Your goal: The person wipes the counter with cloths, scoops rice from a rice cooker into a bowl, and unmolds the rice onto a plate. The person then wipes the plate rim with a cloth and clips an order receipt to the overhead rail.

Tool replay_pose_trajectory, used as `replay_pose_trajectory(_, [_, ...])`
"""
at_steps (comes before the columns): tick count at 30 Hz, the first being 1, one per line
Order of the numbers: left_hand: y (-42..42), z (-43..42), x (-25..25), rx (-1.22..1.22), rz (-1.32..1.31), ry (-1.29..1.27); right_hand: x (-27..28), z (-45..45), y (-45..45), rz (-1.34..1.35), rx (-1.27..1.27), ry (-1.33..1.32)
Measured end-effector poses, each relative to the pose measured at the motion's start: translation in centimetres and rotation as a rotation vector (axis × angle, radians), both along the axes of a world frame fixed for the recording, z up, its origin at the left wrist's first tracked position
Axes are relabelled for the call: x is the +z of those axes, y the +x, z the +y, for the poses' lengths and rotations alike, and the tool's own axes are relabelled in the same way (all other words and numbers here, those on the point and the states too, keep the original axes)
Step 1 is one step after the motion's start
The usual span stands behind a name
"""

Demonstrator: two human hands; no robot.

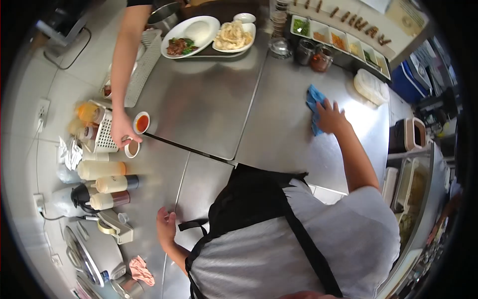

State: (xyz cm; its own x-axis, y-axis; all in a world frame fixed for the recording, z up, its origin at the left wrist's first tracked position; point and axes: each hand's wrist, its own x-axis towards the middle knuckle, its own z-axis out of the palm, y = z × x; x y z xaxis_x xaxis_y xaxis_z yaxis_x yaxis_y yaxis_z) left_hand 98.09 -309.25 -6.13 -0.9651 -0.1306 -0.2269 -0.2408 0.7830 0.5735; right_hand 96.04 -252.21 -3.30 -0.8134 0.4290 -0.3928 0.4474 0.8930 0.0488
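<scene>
My right hand [331,117] presses a blue cloth [315,107] against the steel table [279,134], its fingers spread over the cloth's right side. At the lower left, my left hand [166,225] is by the table edge, with its fingers apart and nothing in it. A co-worker's hand [123,130] reaches down from the top left and touches a small bowl of brown sauce [132,148]. Just above that bowl stands a small bowl of red sauce [142,122].
Plated food [233,36] stands at the top, beside an oval plate [201,31]. Garnish containers [338,41], jars [321,61] and a lidded plastic box [371,87] are at the upper right. Squeeze bottles [110,184], a white basket [105,130] and a pink cloth [142,270] line the left.
</scene>
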Motion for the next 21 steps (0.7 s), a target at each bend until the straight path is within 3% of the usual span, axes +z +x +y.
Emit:
replay_pose_trajectory(1, [0.3,-0.4,-0.8,0.022,0.035,-0.002,-2.6,0.8,0.9,0.021,-0.010,-0.030])
replay_pose_trajectory(4, [0.4,-1.3,-3.6,0.181,0.166,0.212,-7.2,1.3,0.5,0.422,-0.061,0.032])
replay_pose_trajectory(5, [0.4,-1.2,-4.3,0.165,0.203,0.116,-9.0,1.7,-0.3,0.569,-0.013,0.199])
replay_pose_trajectory(7, [0.6,0.8,-3.6,0.282,0.392,-0.144,-12.6,3.5,-3.3,0.929,0.048,0.224])
replay_pose_trajectory(8, [0.1,0.8,-5.1,0.378,0.457,-0.246,-11.9,2.6,-5.6,0.833,-0.050,0.096])
replay_pose_trajectory(9, [-0.2,1.3,-5.1,0.463,0.432,-0.248,-13.2,2.6,-7.4,0.951,0.169,0.176])
replay_pose_trajectory(10, [-0.2,1.7,-4.5,0.477,0.430,-0.249,-10.6,-0.4,-8.7,0.776,0.173,0.113])
replay_pose_trajectory(11, [-0.3,1.6,-4.6,0.453,0.428,-0.271,-11.4,-1.5,-10.4,0.790,0.321,0.058])
replay_pose_trajectory(17, [-0.1,1.4,-5.2,0.456,0.503,-0.205,-11.9,-18.2,-14.9,0.765,1.019,-0.522])
replay_pose_trajectory(19, [0.1,1.5,-4.5,0.474,0.496,-0.198,-11.1,-24.4,-13.9,0.668,1.192,-0.786])
replay_pose_trajectory(21, [-0.1,1.5,-4.6,0.477,0.498,-0.202,-7.8,-29.3,-12.1,0.474,1.435,-0.808])
